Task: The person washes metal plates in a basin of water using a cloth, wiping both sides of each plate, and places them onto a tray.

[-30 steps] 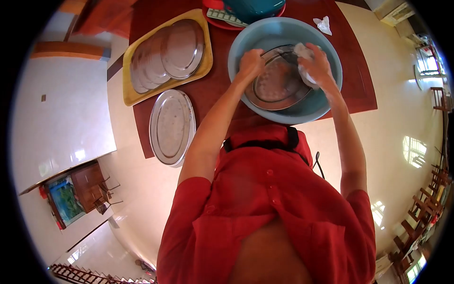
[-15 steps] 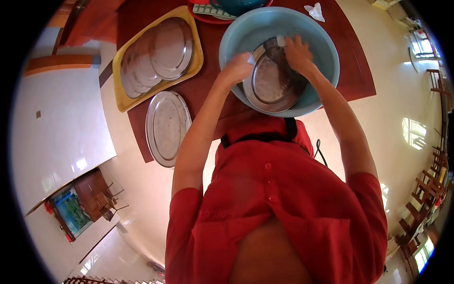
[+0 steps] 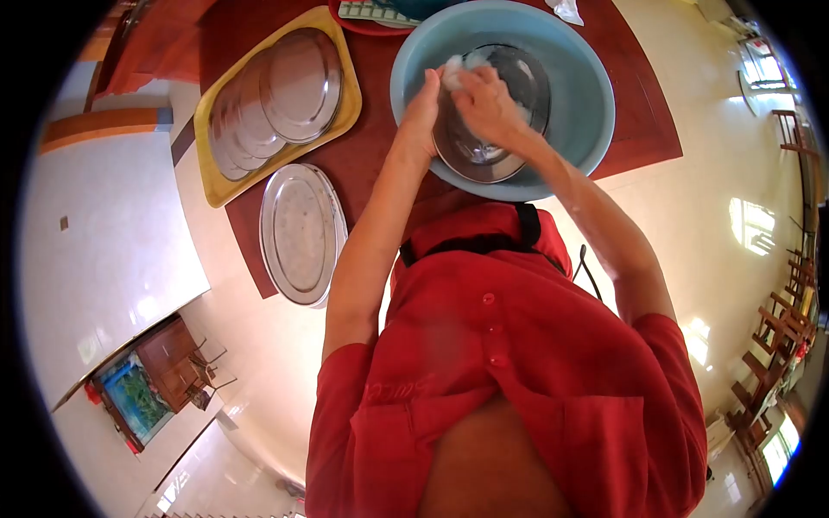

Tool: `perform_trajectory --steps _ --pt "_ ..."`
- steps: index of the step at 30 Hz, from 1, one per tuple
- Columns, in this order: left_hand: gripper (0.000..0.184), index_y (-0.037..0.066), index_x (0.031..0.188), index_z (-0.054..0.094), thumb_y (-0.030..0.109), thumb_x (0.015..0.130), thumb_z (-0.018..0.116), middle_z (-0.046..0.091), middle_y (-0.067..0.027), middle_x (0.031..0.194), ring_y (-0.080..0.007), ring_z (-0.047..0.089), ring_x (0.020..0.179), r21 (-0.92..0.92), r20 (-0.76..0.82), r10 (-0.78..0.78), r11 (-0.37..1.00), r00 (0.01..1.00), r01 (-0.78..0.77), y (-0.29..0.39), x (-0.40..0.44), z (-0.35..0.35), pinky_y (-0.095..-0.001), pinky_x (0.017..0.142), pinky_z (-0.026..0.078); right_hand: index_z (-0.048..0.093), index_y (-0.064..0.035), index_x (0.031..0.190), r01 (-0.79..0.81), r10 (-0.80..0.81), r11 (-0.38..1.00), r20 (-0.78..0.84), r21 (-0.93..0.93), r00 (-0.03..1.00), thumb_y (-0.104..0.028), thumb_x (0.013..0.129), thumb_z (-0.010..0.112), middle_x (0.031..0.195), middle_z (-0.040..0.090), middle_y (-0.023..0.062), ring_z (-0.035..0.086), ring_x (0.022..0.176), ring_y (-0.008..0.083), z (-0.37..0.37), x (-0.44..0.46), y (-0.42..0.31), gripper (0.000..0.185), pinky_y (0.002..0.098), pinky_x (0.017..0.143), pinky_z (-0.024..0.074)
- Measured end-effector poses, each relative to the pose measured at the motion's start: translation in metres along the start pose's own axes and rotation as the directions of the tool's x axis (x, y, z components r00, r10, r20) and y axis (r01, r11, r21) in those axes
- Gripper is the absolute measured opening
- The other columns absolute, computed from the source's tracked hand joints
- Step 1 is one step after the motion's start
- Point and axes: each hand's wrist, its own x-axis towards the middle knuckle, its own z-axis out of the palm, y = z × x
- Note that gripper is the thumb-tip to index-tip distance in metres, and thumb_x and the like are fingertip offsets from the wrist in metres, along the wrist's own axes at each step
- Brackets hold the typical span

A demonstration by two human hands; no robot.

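Note:
An oval metal plate [image 3: 528,82] lies tilted inside the blue-grey basin [image 3: 591,95]. My left hand [image 3: 420,114] grips the plate's left edge. Bunched in my right hand [image 3: 488,105] is a whitish cloth [image 3: 452,71], pressed on the plate's upper left part close to my left fingers. Left of the basin, several overlapping oval metal plates [image 3: 302,85] rest on a yellow tray [image 3: 348,108]. Below that tray, a small stack of oval plates [image 3: 298,229] sits at the table's near edge.
The basin stands on a dark red table [image 3: 643,112]. Behind it are a red tray [image 3: 367,28] with a light keypad-like object [image 3: 380,12], and a crumpled white tissue [image 3: 566,10]. Wooden chairs [image 3: 756,363] stand far right.
My right hand with the cloth has moved left across the plate, toward my left hand. The plate has turned in the basin. The whole view has shifted slightly.

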Motion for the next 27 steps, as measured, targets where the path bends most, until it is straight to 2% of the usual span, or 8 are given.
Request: perform_trajectory --steps 4,7,10,16,18,19,24,27 --pt "0.050 0.012 0.129 0.038 0.047 0.094 0.028 0.046 -0.0100 0.124 -0.0234 0.047 0.109 -0.008 -0.099 -0.026 1.000 0.995 0.026 -0.003 0.004 -0.007 -0.0367 0.090 0.042 0.052 -0.0039 0.113 0.108 -0.108 0.994 0.103 0.001 0.989 -0.015 0.082 0.047 0.118 0.043 0.0264 0.043 0.107 0.0432 -0.008 -0.032 -0.024 0.034 0.0446 0.091 0.0370" --pt "0.046 0.011 0.127 0.042 0.042 0.095 0.033 0.049 -0.0103 0.120 -0.0230 0.050 0.104 0.029 -0.164 -0.047 0.998 0.985 0.052 -0.002 -0.001 -0.002 -0.0360 0.087 0.044 0.049 -0.0034 0.117 0.049 -0.107 0.971 0.240 0.236 0.965 -0.008 0.081 0.046 0.123 0.040 0.0253 0.041 0.111 0.0413 -0.024 -0.051 -0.029 0.037 0.0438 0.094 0.0343" --pt "0.040 0.009 0.127 0.042 0.033 0.095 0.038 0.051 -0.0101 0.116 -0.0221 0.053 0.100 0.084 -0.235 -0.033 0.995 0.971 0.054 -0.005 -0.004 0.005 -0.0351 0.085 0.045 0.047 -0.0025 0.118 0.287 -0.313 0.944 0.168 0.164 0.935 -0.001 0.078 0.045 0.125 0.039 0.0237 0.041 0.112 0.0407 -0.013 -0.063 -0.005 0.040 0.0435 0.094 0.0340" --pt "0.039 0.011 0.130 0.040 0.023 0.093 0.044 0.053 -0.0076 0.117 -0.0197 0.054 0.101 0.043 -0.078 -0.004 0.999 0.997 0.007 -0.009 0.007 -0.010 -0.0342 0.084 0.047 0.049 -0.0063 0.119 0.377 -0.384 0.903 0.006 -0.207 0.923 0.000 0.078 0.045 0.123 0.045 0.0191 0.043 0.111 0.0377 0.007 -0.020 0.041 0.042 0.0453 0.094 0.0346" --pt "0.039 0.008 0.130 0.039 0.019 0.093 0.043 0.052 -0.0082 0.118 -0.0201 0.054 0.102 0.084 -0.093 0.052 0.995 0.994 -0.044 -0.016 0.012 -0.012 -0.0351 0.084 0.048 0.050 -0.0092 0.118 0.068 -0.100 0.905 -0.054 -0.419 0.994 -0.005 0.079 0.044 0.121 0.048 0.0138 0.046 0.107 0.0372 0.008 -0.005 0.058 0.039 0.0474 0.091 0.0357" --pt "0.039 0.005 0.129 0.039 0.016 0.092 0.043 0.053 -0.0094 0.116 -0.0207 0.055 0.101 0.124 -0.053 0.103 0.988 0.993 -0.096 -0.013 0.005 -0.005 -0.0351 0.083 0.048 0.051 -0.0130 0.118 0.103 -0.178 0.841 -0.091 -0.531 0.980 -0.009 0.080 0.046 0.120 0.048 0.0083 0.048 0.100 0.0341 0.004 0.001 0.068 0.038 0.0461 0.084 0.0385" --pt "0.037 0.001 0.126 0.042 0.009 0.090 0.045 0.055 -0.0117 0.111 -0.0198 0.057 0.093 0.143 -0.139 0.110 0.986 0.984 -0.090 -0.012 0.004 -0.002 -0.0323 0.079 0.048 0.052 -0.0207 0.118 0.162 -0.243 0.662 -0.005 -0.732 0.970 -0.011 0.080 0.049 0.116 0.047 0.0061 0.049 0.092 0.0283 -0.020 0.012 0.099 0.039 0.0399 0.075 0.0395" --pt "0.037 0.002 0.126 0.043 0.010 0.090 0.046 0.056 -0.0109 0.110 -0.0200 0.057 0.094 0.156 -0.155 0.124 0.983 0.980 -0.099 -0.011 0.005 -0.005 -0.0327 0.080 0.048 0.052 -0.0203 0.117 0.064 -0.087 0.611 0.013 -0.789 0.996 -0.010 0.080 0.049 0.111 0.048 0.0088 0.050 0.093 0.0302 -0.030 0.006 0.100 0.038 0.0422 0.074 0.0423"
